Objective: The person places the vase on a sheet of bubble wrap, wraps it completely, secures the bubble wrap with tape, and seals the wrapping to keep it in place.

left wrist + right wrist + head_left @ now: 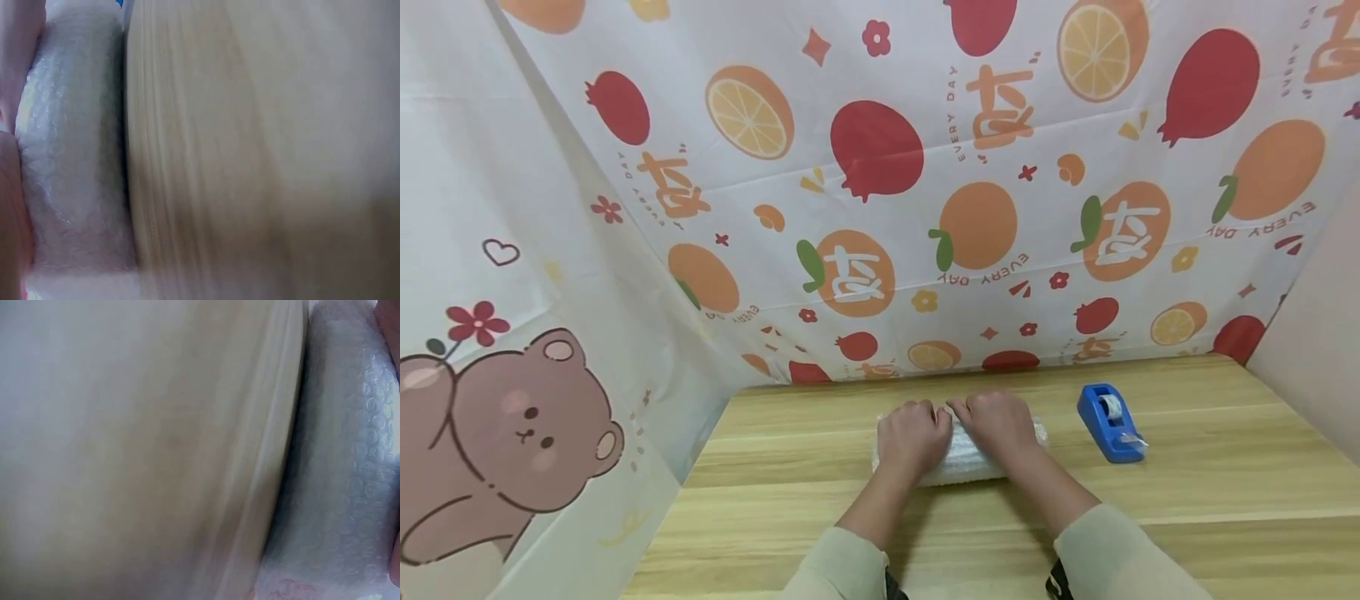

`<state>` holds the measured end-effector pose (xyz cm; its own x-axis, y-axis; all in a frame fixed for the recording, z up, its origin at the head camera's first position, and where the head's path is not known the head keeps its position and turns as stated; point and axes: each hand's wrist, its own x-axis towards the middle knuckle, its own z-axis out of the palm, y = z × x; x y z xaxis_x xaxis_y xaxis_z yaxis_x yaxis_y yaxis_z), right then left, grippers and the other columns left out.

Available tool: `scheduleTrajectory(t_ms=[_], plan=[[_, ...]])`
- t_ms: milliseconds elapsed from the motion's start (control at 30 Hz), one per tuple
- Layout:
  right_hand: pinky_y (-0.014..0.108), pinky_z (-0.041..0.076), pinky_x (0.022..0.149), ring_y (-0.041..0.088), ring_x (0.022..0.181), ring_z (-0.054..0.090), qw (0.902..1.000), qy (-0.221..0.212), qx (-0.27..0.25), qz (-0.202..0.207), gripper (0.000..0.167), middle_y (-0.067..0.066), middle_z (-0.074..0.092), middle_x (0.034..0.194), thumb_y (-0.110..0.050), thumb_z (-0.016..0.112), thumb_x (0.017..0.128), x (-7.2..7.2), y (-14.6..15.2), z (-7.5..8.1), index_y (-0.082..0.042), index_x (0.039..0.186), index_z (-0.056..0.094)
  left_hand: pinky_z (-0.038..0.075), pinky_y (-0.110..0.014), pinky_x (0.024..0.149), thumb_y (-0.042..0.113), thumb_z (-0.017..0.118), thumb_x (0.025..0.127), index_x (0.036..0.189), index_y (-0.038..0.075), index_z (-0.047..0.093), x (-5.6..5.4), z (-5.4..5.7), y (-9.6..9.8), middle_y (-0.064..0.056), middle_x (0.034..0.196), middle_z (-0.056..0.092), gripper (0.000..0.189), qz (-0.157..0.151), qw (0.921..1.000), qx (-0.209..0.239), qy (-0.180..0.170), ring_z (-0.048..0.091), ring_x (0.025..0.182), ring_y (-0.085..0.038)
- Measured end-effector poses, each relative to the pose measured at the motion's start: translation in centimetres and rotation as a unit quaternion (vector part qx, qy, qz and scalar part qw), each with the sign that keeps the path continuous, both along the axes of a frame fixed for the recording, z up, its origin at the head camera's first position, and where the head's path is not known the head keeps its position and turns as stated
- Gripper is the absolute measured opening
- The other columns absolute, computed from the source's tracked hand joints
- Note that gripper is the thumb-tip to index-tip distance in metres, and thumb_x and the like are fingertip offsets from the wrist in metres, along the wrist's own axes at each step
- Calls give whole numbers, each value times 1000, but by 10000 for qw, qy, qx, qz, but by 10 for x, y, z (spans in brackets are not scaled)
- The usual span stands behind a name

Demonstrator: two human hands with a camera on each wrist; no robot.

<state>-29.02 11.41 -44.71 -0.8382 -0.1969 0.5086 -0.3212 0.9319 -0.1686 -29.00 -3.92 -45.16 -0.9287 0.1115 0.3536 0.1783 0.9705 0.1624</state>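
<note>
A roll of bubble wrap [961, 460] lies sideways on the wooden table, its bubbled surface close up in the left wrist view [75, 137] and the right wrist view [344, 450]. My left hand [913, 437] grips the left part of the roll from above, fingers curled over its far side. The right part is held the same way by my right hand [997, 423]. Both thumbs point inward, close to each other near the roll's middle. The fingertips behind the roll are hidden.
To the right of the roll stands a blue tape dispenser [1111, 423] with a roll of clear tape. A fruit-print curtain [910, 250] hangs along the table's back edge, and a bear-print cloth [535, 417] hangs at the left. The wooden tabletop [775, 500] reaches toward me.
</note>
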Motion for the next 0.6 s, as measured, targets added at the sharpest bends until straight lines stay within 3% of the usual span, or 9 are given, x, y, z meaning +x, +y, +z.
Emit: scheduleTrajectory(t_ms=[200, 467, 600], plan=[[29, 29, 41, 13, 45, 37, 9997, 185, 154, -17, 53, -4, 38, 50, -45, 60, 95, 6, 2, -3, -18, 51, 46, 40, -40, 49, 44, 42, 94, 59, 19, 49, -1, -2, 1, -1, 63, 53, 43, -36, 9998, -18, 184, 55, 57, -24], [35, 45, 61, 18, 69, 52, 9979, -598, 129, 215, 37, -1, 53, 71, -42, 55, 95, 10, 2, -4, -17, 69, 55, 46, -44, 58, 43, 44, 94, 62, 16, 57, 0, -3, -3, -4, 75, 57, 44, 75, 9999, 128, 24, 57, 77, -24], [36, 44, 64, 19, 75, 51, 9964, -834, 8, 172, 33, -1, 54, 77, -40, 53, 96, 8, 2, -3, -17, 72, 55, 46, -43, 56, 43, 43, 94, 62, 17, 58, 1, -4, -3, -2, 74, 57, 43, -3, 9998, 77, 192, 57, 72, -24]])
